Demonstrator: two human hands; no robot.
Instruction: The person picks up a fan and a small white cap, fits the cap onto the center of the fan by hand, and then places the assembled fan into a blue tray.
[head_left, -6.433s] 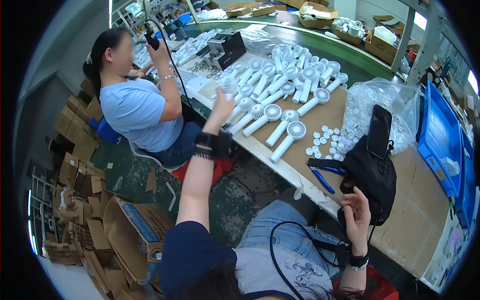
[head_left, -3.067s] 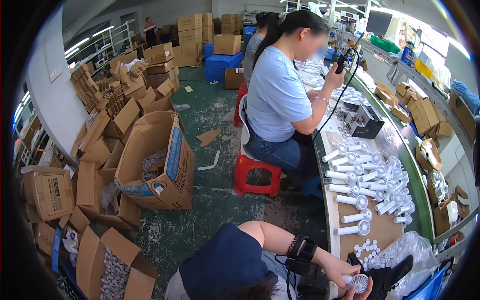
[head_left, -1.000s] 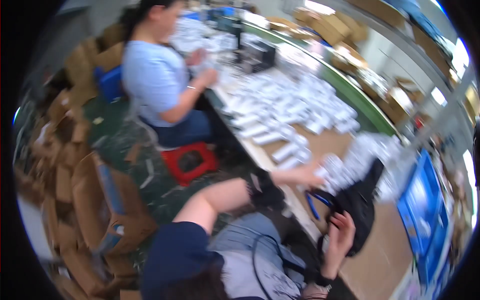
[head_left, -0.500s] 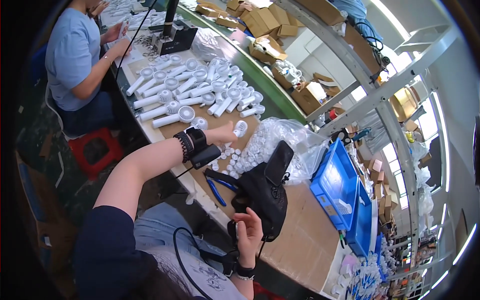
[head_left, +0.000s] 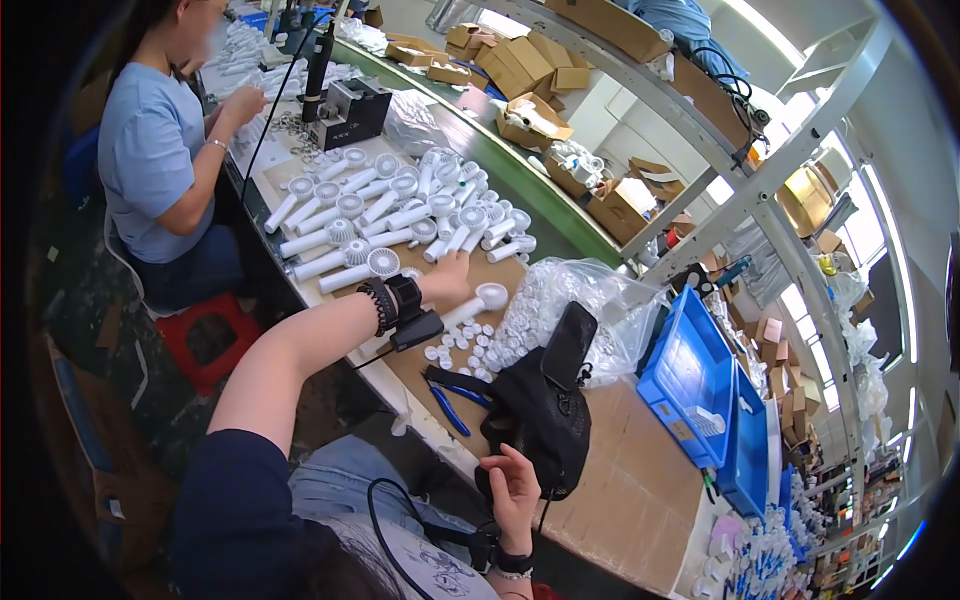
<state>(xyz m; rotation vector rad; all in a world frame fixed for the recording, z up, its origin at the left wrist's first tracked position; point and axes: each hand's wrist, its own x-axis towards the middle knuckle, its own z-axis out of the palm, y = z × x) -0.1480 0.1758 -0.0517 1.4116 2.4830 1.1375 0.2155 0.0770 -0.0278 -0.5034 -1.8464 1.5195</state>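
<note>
My left hand [head_left: 447,283] reaches across to the near edge of a group of white handheld fans [head_left: 382,264]. Its fingertips are stretched out at the handle of one fan [head_left: 440,246]; whether they touch it I cannot tell. Beside that hand another white handheld fan [head_left: 488,297] lies on the table, its handle partly behind my wrist. Small round white caps [head_left: 462,343] are scattered just nearer to me. My right hand [head_left: 515,495] hovers at the table's front edge by a black bag [head_left: 540,425], fingers loosely bent and apart, holding nothing.
Blue-handled pliers [head_left: 450,410] lie left of the bag, and a phone [head_left: 567,345] rests on it. Behind is a clear plastic bag of caps [head_left: 560,300]. Blue trays [head_left: 690,370] stand at right. A co-worker [head_left: 155,150] sits at far left near a red stool [head_left: 205,345].
The fan at my left hand now lies lower on the table, and that hand has moved off it to the group of fans. My right hand stays near the bag. The view has shifted slightly.
</note>
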